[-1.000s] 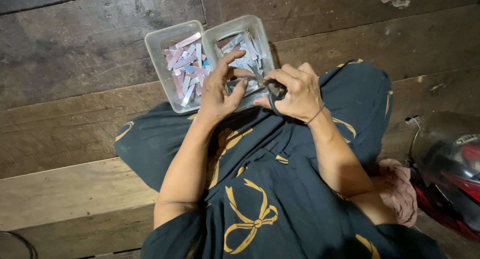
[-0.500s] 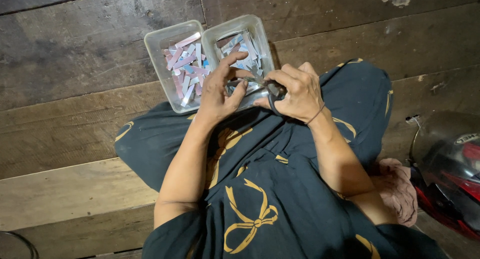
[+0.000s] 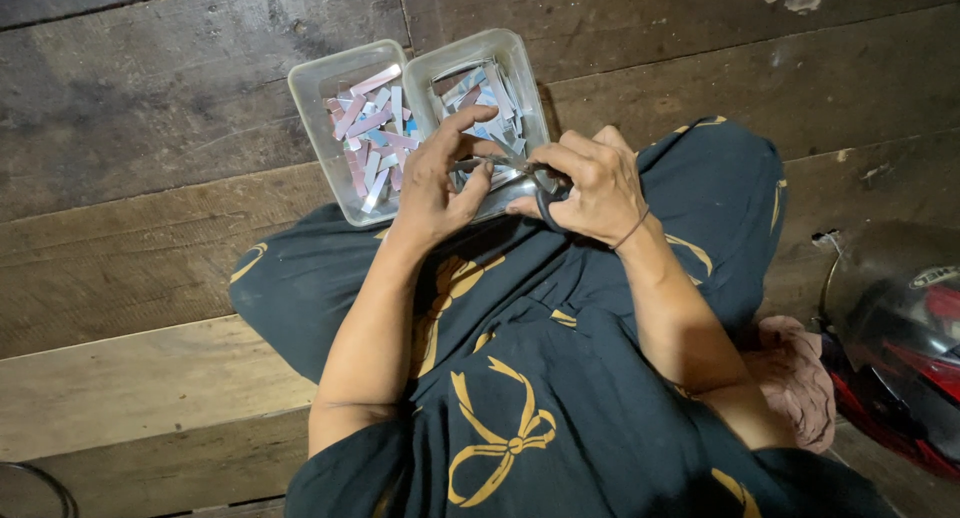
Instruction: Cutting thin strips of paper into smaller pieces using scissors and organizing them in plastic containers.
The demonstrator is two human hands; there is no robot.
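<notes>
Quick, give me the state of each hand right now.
Left hand: fingers pinched on a small strip at the scissor blades, over the right plastic tray.
Right hand: closed on the scissors, fingers through the dark handles.

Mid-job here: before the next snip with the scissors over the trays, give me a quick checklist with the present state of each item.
1. Scissors gripped in right hand: ok.
2. Left hand holds a piece at the blades: cannot tell, the piece is hidden by fingers.
3. Left fingertips apart from the blades: cannot tell.
4. Right tray under the hands to catch strips: ok.
5. Left tray beside it, touching, upright: ok.
6. Helmet apart from the working arms: ok.
</notes>
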